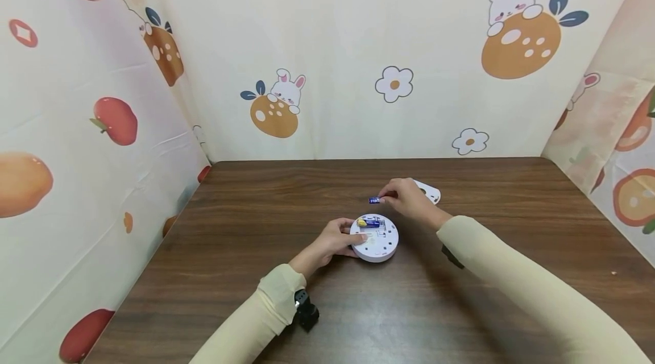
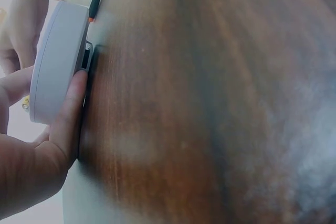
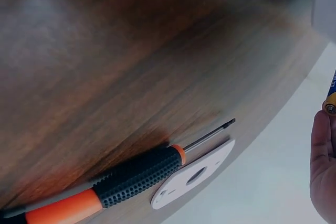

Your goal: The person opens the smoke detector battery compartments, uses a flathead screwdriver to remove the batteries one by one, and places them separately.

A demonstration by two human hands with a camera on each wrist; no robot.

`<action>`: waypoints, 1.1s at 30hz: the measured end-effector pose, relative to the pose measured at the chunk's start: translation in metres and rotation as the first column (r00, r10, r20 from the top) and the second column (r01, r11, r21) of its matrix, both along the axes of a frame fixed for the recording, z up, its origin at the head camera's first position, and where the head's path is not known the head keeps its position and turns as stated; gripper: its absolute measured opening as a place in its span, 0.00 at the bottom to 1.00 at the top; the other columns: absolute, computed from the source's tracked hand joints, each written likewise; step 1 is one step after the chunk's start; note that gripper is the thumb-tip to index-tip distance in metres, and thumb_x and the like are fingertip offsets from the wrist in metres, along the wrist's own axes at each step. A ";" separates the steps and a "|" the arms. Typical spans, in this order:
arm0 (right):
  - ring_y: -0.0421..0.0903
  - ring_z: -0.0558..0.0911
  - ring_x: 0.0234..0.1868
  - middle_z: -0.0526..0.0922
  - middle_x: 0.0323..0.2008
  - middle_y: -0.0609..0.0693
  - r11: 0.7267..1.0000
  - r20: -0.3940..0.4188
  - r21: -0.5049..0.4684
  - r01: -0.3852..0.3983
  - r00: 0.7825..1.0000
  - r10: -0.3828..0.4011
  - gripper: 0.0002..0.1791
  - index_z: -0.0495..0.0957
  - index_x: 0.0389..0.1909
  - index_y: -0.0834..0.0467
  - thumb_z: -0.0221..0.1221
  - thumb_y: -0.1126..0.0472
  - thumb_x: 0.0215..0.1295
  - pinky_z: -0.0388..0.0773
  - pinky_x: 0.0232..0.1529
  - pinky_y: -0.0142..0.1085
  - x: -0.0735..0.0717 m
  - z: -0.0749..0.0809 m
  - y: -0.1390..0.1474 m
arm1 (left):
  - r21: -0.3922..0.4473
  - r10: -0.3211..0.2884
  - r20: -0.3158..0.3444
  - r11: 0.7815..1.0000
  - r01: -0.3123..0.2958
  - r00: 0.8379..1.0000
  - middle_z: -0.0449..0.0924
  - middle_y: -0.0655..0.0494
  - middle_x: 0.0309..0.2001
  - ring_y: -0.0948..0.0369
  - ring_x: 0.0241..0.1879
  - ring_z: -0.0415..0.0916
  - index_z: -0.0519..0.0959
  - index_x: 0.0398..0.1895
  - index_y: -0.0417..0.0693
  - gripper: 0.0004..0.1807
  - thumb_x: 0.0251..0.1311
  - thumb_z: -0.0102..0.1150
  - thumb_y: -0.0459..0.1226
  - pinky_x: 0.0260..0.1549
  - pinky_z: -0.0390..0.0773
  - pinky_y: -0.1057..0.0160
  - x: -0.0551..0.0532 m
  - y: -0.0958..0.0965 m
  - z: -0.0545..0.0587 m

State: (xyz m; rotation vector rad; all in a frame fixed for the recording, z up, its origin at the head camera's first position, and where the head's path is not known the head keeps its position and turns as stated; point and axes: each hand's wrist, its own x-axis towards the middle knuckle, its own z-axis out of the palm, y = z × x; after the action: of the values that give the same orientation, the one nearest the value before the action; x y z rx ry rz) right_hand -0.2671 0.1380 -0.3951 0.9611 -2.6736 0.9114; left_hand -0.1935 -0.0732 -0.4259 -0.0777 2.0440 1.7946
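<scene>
Battery (image 1: 374,200), small and blue, pinched between the fingertips of a person's right hand (image 1: 406,199). It sits up and away from a round white device (image 1: 377,249), just past the device's far edge as the person looks at it. Its long axis runs left to right, with the free end pointing left, out from the fingers.

The device lies to the left of the right hand and nearer the person's body. The left hand (image 1: 332,242) grips it by its left side, thumb across the top face and fingers around and under the edge. The top face is turned upward and shows a battery compartment (image 1: 374,230) in its far half. A yellow-and-blue battery (image 1: 369,223) is in there, also lying left to right, so the two batteries run roughly parallel, the pinched one farther off. The right hand is poised beyond the compartment; the left thumb rests on the near side of it. From these views I cannot tell how high the pinched battery is above the device.

Behind the right hand, a white plate (image 1: 430,192) lies on the brown wooden table (image 1: 215,250). The right wrist view shows a black-and-orange screwdriver (image 3: 139,177) close beside it. A cloth backdrop (image 1: 348,28) printed with fruit, flowers and rabbits hangs behind.
</scene>
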 end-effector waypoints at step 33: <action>0.48 0.79 0.33 0.83 0.32 0.55 0.963 0.120 0.255 0.081 0.986 -0.115 0.04 0.83 0.34 0.65 0.61 0.70 0.62 0.80 0.40 0.43 -0.054 -0.019 -0.018 | 0.006 0.030 -0.010 1.000 -0.030 0.999 0.75 0.45 0.41 0.59 0.30 0.77 0.70 0.59 0.34 0.28 0.55 0.67 0.30 0.30 0.84 0.58 0.000 0.001 -0.002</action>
State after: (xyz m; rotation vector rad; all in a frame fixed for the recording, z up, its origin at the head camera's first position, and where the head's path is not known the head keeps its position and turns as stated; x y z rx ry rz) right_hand -0.3209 0.1200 -0.4137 0.8286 -2.9749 0.6512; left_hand -0.1938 -0.0722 -0.4276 -0.0982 2.0550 1.8228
